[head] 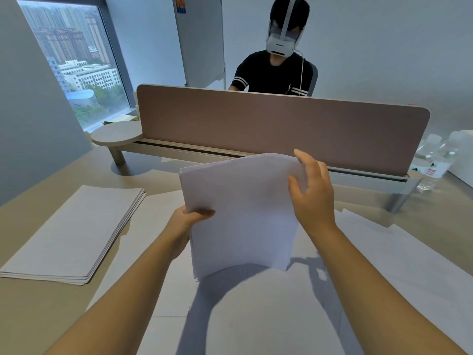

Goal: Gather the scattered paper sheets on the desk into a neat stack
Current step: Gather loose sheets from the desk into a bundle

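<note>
A bundle of white paper sheets (240, 213) is lifted off the desk in the middle of the view, its lower edge hanging free. My left hand (189, 221) pinches its left edge, thumb on the front. My right hand (312, 193) grips its upper right corner, with the fingers curled over the top edge. More loose white sheets (268, 311) lie spread on the desk beneath and to the right. A squared stack of greyish sheets (74, 234) rests flat on the desk at the left.
A brown divider panel (281, 126) runs across the back of the desk (33, 311), with a small round shelf (116, 135) at its left end. Plastic water bottles (435, 162) stand at the far right. A person with a headset sits behind the panel.
</note>
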{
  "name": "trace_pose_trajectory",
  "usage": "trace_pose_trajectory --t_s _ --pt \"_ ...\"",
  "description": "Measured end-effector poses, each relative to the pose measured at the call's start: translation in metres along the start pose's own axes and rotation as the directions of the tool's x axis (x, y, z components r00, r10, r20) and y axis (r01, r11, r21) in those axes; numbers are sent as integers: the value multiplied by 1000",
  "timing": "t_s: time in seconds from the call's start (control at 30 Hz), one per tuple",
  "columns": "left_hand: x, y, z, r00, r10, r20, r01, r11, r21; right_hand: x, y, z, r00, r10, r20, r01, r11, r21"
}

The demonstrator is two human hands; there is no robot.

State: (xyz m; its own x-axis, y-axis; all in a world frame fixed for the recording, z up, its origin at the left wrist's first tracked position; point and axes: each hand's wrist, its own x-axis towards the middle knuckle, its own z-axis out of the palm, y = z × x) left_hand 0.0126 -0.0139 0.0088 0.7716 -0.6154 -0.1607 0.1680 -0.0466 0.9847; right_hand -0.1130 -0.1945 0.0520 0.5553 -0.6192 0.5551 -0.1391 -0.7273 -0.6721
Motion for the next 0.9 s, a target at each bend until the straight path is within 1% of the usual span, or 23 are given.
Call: trace_pose_trajectory --t_s 0.1,0.23,0.33,0.43,0.5,0.57,0.6,0.67,0.7,0.73,0.8,0.87,0.9 --pt "1 -3 -1 1000 -7 8 7 1000 -2 1 2 0 999 -41 -19 41 998 47" --pt "2 -6 -3 997 -9 -80 7 999 -34 2 3 -1 993 -107 -46 112 987 112" --pt "4 -9 -5 992 -21 -123 15 998 -53 2 3 0 986 -158 -59 162 984 79" --pt "5 -13 -5 994 -19 -104 17 1000 -27 1 7 2 987 -142 -75 148 987 68" --pt "7 -14 -3 996 -12 -90 10 1000 -24 0 7 1 990 -100 -104 111 988 110" --pt "8 -16 -2 994 -10 -106 5 999 -46 0 4 -1 996 20 -87 0 975 223" --pt "9 -17 -2 993 -10 -116 3 998 -63 2 3 -2 995 91 -49 -73 952 296" --pt "10 -19 -1 993 -13 -121 4 997 -79 3 8 -1 967 239 85 -252 866 433" --pt "10 -22 -2 994 -11 -109 4 997 -71 2 14 2 935 301 189 -355 796 490" --pt "10 -24 -2 995 -14 -98 9 998 -55 -1 22 5 888 350 299 -459 724 515" --pt "9 -33 -2 995 -28 -97 26 999 -26 -15 42 16 772 446 454 -632 621 464" --pt "9 -44 0 991 -42 -125 39 999 -24 -33 58 29 669 534 517 -738 560 377" --pt "10 -50 3 988 -42 -145 38 999 -30 -39 61 35 643 566 516 -762 538 361"
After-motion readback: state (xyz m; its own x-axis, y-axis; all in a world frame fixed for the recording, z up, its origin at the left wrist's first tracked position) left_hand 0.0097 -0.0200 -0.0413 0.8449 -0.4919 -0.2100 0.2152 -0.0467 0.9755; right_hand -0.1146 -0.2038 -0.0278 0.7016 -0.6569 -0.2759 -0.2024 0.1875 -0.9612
